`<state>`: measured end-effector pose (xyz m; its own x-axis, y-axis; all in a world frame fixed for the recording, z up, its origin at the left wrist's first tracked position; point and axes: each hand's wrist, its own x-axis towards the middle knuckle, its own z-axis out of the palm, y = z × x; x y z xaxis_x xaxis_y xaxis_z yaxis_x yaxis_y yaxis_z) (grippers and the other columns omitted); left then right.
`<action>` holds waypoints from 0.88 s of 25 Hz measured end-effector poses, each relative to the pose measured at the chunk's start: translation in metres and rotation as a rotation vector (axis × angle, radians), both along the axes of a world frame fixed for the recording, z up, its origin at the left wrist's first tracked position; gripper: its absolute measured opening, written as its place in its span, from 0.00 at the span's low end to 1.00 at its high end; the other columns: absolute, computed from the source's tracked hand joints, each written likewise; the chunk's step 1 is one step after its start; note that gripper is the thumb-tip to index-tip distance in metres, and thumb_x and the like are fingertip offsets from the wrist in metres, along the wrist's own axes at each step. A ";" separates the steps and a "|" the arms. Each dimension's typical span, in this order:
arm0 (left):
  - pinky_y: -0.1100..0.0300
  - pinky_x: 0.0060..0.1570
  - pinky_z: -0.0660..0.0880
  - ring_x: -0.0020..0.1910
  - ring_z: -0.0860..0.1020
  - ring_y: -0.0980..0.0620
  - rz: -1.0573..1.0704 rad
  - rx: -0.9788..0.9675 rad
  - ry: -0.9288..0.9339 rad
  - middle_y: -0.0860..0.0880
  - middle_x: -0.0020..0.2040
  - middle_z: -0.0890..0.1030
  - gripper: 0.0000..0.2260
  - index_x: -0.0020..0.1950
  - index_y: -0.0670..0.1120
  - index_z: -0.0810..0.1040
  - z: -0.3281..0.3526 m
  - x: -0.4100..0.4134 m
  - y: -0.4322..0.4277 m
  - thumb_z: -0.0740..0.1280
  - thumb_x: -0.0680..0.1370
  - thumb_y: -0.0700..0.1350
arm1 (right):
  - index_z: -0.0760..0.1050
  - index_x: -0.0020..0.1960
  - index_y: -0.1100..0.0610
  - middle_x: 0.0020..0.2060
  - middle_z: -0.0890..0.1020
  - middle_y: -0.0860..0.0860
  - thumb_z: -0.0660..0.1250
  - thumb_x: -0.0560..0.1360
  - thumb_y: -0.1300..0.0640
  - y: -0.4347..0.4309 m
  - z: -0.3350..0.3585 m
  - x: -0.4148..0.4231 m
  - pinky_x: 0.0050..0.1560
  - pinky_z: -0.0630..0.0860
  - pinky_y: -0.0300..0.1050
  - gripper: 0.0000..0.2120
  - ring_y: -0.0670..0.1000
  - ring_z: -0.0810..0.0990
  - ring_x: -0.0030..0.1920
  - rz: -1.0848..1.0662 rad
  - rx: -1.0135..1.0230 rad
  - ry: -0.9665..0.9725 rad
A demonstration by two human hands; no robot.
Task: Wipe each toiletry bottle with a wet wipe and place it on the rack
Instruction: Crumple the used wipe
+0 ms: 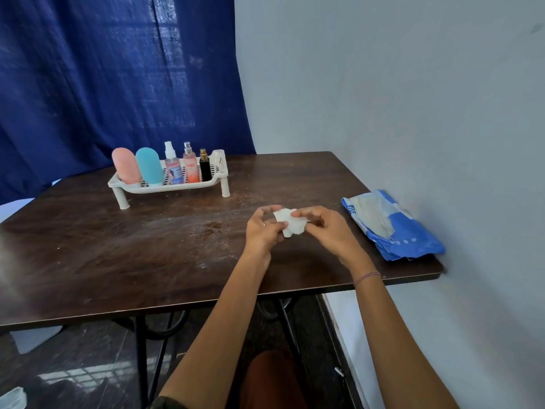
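Holds wipe (290, 224) pinched between left hand (262, 230) and right hand (328, 228), apparently bunching it as spent, with five bottles (149, 166) upright on rack (165, 188).

Dark brown wooden tabletop (118, 261), scuffed and speckled with pale crumbs, on black metal legs (140, 349). Behind, deep blue cloth curtain (103, 69); to the right, plain pale grey wall (413, 98). Below, glossy dark floor (73, 373).

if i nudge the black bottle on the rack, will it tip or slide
The black bottle is slim and upright, so it would probably tip rather than slide. The orange spray bottle stands close beside it and might get knocked. The perforated rack likely adds grip.
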<state>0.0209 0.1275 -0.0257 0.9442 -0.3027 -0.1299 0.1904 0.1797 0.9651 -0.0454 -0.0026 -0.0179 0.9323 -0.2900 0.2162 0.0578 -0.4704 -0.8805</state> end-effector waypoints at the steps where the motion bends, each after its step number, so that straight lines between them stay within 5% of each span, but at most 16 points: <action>1: 0.57 0.41 0.79 0.46 0.81 0.48 -0.008 -0.006 -0.018 0.41 0.52 0.81 0.14 0.52 0.47 0.76 -0.002 -0.001 -0.005 0.68 0.73 0.30 | 0.78 0.57 0.51 0.56 0.78 0.46 0.65 0.75 0.65 -0.006 0.000 -0.003 0.49 0.78 0.36 0.14 0.44 0.78 0.53 0.011 0.161 0.014; 3: 0.58 0.40 0.79 0.46 0.81 0.48 -0.032 -0.035 -0.048 0.40 0.51 0.81 0.14 0.50 0.48 0.76 -0.005 -0.005 -0.014 0.68 0.73 0.30 | 0.76 0.60 0.53 0.56 0.79 0.49 0.64 0.76 0.61 -0.015 0.000 -0.008 0.47 0.80 0.40 0.13 0.48 0.79 0.55 -0.033 0.434 -0.007; 5: 0.63 0.36 0.80 0.44 0.81 0.49 -0.068 -0.065 -0.076 0.41 0.49 0.81 0.13 0.50 0.47 0.76 -0.007 -0.009 -0.024 0.68 0.73 0.30 | 0.76 0.60 0.55 0.54 0.80 0.51 0.66 0.75 0.60 -0.023 -0.001 -0.009 0.46 0.80 0.40 0.13 0.49 0.80 0.54 -0.124 0.441 -0.027; 9: 0.64 0.38 0.79 0.47 0.82 0.49 -0.156 -0.027 -0.118 0.41 0.50 0.82 0.12 0.54 0.44 0.79 -0.010 -0.013 -0.045 0.68 0.74 0.32 | 0.78 0.59 0.55 0.55 0.81 0.52 0.69 0.73 0.61 -0.037 -0.005 -0.012 0.52 0.77 0.39 0.14 0.49 0.78 0.55 -0.266 0.139 0.031; 14: 0.64 0.44 0.79 0.44 0.81 0.55 -0.090 0.326 -0.301 0.48 0.49 0.81 0.13 0.55 0.45 0.81 -0.013 -0.011 -0.084 0.72 0.72 0.35 | 0.78 0.59 0.61 0.57 0.79 0.57 0.66 0.76 0.62 -0.050 -0.001 -0.012 0.58 0.70 0.40 0.12 0.55 0.77 0.58 -0.442 -0.370 0.042; 18: 0.56 0.55 0.76 0.45 0.79 0.53 -0.147 0.576 -0.513 0.49 0.44 0.81 0.14 0.58 0.46 0.80 -0.017 -0.008 -0.107 0.73 0.72 0.40 | 0.78 0.54 0.65 0.55 0.78 0.61 0.61 0.75 0.69 -0.069 -0.012 -0.011 0.54 0.66 0.43 0.11 0.59 0.74 0.57 -0.417 -0.504 0.009; 22: 0.49 0.62 0.63 0.63 0.70 0.47 -0.235 0.881 -0.710 0.47 0.60 0.76 0.15 0.63 0.51 0.77 -0.021 -0.010 -0.117 0.67 0.76 0.43 | 0.70 0.65 0.57 0.65 0.71 0.55 0.62 0.78 0.60 -0.066 -0.009 -0.006 0.61 0.67 0.46 0.16 0.55 0.67 0.64 -0.396 -0.973 0.411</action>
<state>0.0112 0.0103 -0.0468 0.8213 -0.5492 0.1544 -0.5063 -0.5769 0.6410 -0.0518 -0.0688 -0.0264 0.8645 -0.4567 0.2100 -0.4576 -0.8879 -0.0471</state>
